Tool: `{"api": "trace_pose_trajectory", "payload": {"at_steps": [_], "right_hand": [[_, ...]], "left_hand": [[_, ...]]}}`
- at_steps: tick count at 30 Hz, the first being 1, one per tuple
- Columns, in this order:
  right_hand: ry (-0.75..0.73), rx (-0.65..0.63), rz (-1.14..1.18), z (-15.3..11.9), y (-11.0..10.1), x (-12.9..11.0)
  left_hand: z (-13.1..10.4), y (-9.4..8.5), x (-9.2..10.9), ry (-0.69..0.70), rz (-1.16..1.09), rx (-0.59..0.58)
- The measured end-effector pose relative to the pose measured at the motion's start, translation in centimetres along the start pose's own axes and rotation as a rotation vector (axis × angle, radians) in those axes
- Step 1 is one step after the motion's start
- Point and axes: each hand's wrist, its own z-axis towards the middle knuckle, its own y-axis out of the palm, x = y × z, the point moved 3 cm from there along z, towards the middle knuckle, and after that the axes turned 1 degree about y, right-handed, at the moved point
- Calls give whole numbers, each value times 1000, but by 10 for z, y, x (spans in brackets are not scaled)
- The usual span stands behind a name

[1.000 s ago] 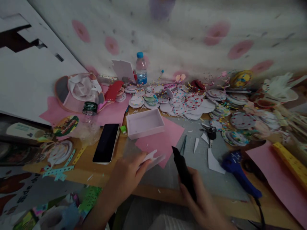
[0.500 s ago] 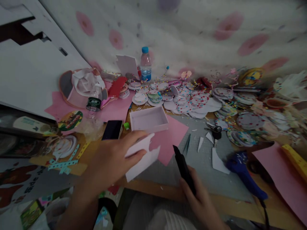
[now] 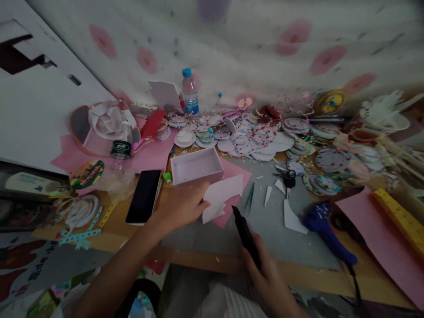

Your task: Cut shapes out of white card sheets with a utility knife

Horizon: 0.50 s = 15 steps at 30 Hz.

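Between the thumb and fingers of my left hand (image 3: 185, 204) is a piece of white card (image 3: 222, 196) with a jagged cut edge, held over the pink paper (image 3: 244, 170) on the grey cutting mat (image 3: 212, 240). My right hand (image 3: 265, 269) grips a black utility knife (image 3: 247, 238), its dark tip pointing up and left, a little apart from the card. Just behind the card stands a shallow white open box (image 3: 198, 167). Tweezers (image 3: 250, 198) and white card scraps (image 3: 268, 195) lie to the right.
Stacks of decorated white discs (image 3: 265, 134) fill the back. A blue glue gun (image 3: 331, 236) and keys (image 3: 289, 180) lie at right. On the left are a phone (image 3: 144, 196) and a clear bottle (image 3: 121, 148); a blue-capped bottle (image 3: 190, 95) stands behind.
My left hand has moved right and turned the white card, which is now closer to the knife. The right hand keeps its grip on the knife. The whole view has shifted slightly.
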Motion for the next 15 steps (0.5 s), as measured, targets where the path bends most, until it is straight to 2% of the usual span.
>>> {"api": "trace_pose_trajectory", "payload": {"at_steps": [3, 6, 10, 15], "right_hand": [[12, -42, 4, 2, 2, -3], [6, -66, 11, 6, 3, -7], [-9, -26, 39, 10, 2, -14], [-7, -11, 72, 8, 2, -21]], "left_hand": [[-16, 13, -8, -83, -62, 64], [-26, 19, -4, -141, -74, 90], [-31, 22, 8, -156, -21, 133], [-41, 37, 16, -107, 72, 299]]}}
